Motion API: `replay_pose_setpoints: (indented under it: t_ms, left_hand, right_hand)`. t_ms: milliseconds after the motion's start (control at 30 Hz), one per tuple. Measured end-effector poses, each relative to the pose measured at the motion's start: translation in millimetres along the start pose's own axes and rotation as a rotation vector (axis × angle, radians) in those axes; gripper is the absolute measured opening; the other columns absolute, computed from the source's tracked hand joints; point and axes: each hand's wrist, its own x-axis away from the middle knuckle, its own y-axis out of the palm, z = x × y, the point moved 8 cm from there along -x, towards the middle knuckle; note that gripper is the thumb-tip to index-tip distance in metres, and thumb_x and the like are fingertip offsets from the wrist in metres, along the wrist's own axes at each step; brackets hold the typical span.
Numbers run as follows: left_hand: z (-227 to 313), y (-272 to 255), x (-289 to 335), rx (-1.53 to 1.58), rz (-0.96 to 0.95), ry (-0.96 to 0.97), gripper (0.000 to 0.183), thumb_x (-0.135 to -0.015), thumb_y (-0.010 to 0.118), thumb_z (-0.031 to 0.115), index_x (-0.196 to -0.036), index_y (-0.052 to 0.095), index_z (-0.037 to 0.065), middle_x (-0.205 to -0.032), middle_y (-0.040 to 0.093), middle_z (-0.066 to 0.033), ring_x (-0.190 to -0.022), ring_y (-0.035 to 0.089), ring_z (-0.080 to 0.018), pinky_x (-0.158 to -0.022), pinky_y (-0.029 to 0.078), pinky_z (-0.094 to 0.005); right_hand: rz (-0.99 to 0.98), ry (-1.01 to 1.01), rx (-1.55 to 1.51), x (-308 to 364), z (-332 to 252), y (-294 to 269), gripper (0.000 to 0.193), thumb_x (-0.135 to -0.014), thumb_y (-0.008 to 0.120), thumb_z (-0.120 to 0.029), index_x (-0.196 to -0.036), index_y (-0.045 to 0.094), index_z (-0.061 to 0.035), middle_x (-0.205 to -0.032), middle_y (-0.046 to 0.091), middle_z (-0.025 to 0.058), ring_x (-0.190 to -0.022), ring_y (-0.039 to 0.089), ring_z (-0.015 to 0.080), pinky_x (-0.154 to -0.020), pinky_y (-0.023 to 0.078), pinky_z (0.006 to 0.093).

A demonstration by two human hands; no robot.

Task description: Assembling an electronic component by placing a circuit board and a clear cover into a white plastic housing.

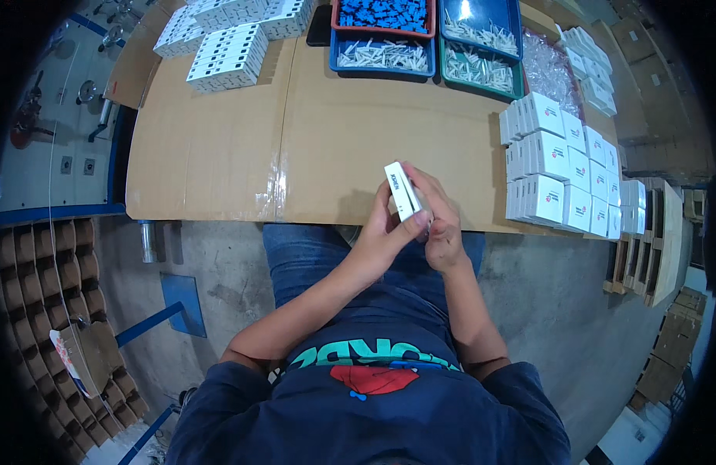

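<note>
A small flat white box [404, 191] with dark print on its narrow side is held over the table's near edge, tilted. My left hand [389, 232] is closed on its lower left part, the thumb lying across the bottom end. From the right, my right hand [441, 215] grips the same box, with fingers along its far side. A thin gap shows along the box's length; whether a flap stands open I cannot tell. Part of the box is hidden behind my fingers.
Stacked white boxes [555, 167] stand at the table's right edge. More boxes [230, 58] are piled far left. At the back are trays of blue parts [383, 14] and white pieces [383, 56], beside clear plastic bags [550, 68]. Cardboard [218, 147] covers the table.
</note>
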Motion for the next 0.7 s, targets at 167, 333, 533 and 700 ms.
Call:
replay_pose_setpoints:
  t_ms: [167, 333, 533, 700]
  left_hand:
    - [-3, -16, -6, 0.263, 0.079, -0.214, 0.078, -0.1, 0.043, 0.067, -0.148, 0.036, 0.006, -0.133, 0.056, -0.0134, -0.116, 0.062, -0.0222, -0.084, 0.059, -0.0373]
    - [-12, -17, -4, 0.222, 0.072, -0.354, 0.094, -0.094, 0.02, 0.084, -0.145, 0.044, 0.009, -0.129, 0.061, -0.0142, -0.118, 0.064, -0.0244, -0.096, 0.056, -0.0391]
    - [-10, 0, 5, 0.275, 0.081, -0.376, 0.082, -0.099, 0.025, 0.077, -0.145, 0.044, 0.012, -0.126, 0.061, -0.0085, -0.116, 0.062, -0.0183, -0.098, 0.051, -0.0349]
    - [-10, 7, 6, 0.344, 0.114, -0.379, 0.074, -0.102, 0.03, 0.071, -0.146, 0.043, 0.012, -0.125, 0.059, -0.0059, -0.114, 0.06, -0.0165, -0.097, 0.05, -0.0341]
  right_hand:
    - [-0.106, -0.09, -0.012, 0, -12, 5, 0.089, -0.09, 0.065, -0.063, -0.148, 0.048, 0.0012, -0.156, 0.043, 0.0236, -0.145, 0.042, 0.0389, -0.117, 0.035, 0.0453]
    - [-0.215, -0.107, 0.101, 6, -4, 14, 0.093, -0.073, 0.087, -0.046, -0.148, 0.05, -0.0055, -0.159, 0.04, 0.0188, -0.145, 0.041, 0.0391, -0.117, 0.035, 0.048]
    - [-0.15, -0.071, 0.069, 8, 13, 12, 0.097, -0.074, 0.079, -0.063, -0.145, 0.053, -0.0024, -0.143, 0.052, 0.0192, -0.132, 0.052, 0.0369, -0.108, 0.044, 0.0442]
    - [-0.083, -0.112, 0.162, 7, 8, 7, 0.095, -0.082, 0.064, -0.074, -0.142, 0.055, 0.0001, -0.134, 0.054, 0.0211, -0.123, 0.056, 0.0357, -0.102, 0.047, 0.0429]
